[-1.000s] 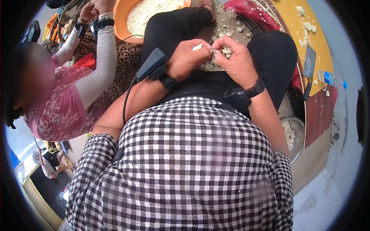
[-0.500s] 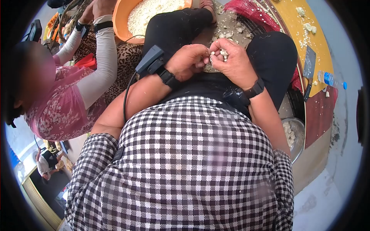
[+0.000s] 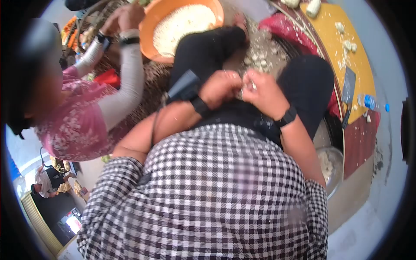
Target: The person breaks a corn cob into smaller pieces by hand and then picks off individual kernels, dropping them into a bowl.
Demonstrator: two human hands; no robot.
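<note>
In front of my lap, my left hand and my right hand meet with their fingertips almost touching. Both are closed, and motion blurs them. Small whitish pieces show between the fingers of my right hand. The thumb and fingers of my left hand are pinched together close to them; whatever lies inside that pinch is too small to make out. Beyond my hands, many pale lumps are scattered on the ground between my legs.
An orange basin of whitish bits stands ahead on the left. On the right, a yellow board bears a cleaver, a water bottle and pale chunks. A metal bowl sits by my right elbow. A co-worker sits at left.
The view has shifted, so my hands and the surroundings appear lower in the picture. My hands stay close together, now blurred; the pieces in my right hand show less clearly.
</note>
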